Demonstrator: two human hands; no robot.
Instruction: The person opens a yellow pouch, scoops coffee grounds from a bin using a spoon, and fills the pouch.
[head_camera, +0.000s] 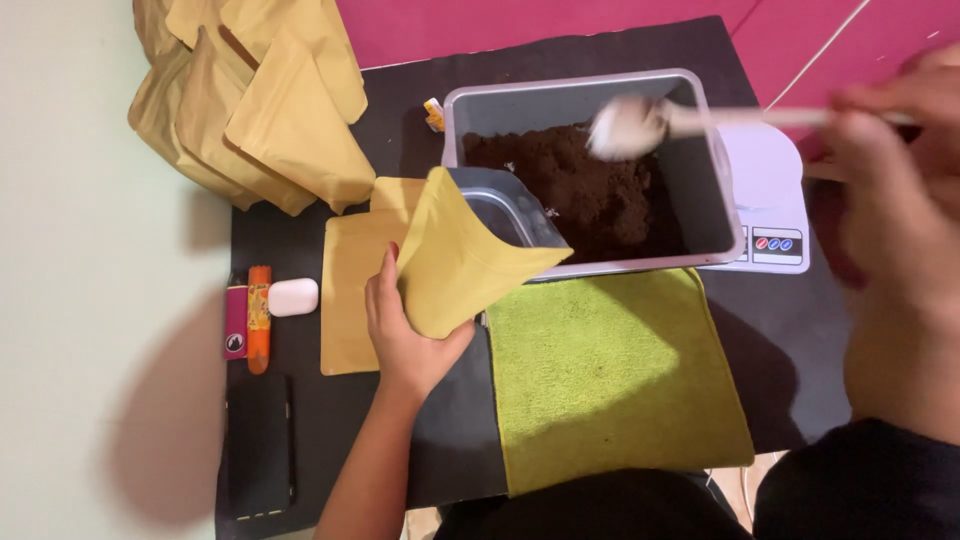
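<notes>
Holding a yellow pouch (455, 260) open at the near left corner of the tub (590, 90), the left hand (405, 335) is closed round the pouch's side, while the right hand (890, 180), curled round a spoon (640, 125), keeps it above the brown powder (580, 190) inside the tub. Filling looks barely begun: empty pouches (250, 100) lie piled left of the tub, one flat pouch (350, 290) under the left hand, and no filled ones show.

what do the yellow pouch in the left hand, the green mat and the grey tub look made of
The yellow stand-up pouch in the left hand looks like matte paper or paper-faced film: dull surface, crisp folds. The green rectangular mat looks like terry or microfibre cloth: fuzzy, napped texture. The grey rectangular tub looks like smooth, slightly glossy plastic, with a pale rounded rim.
</notes>
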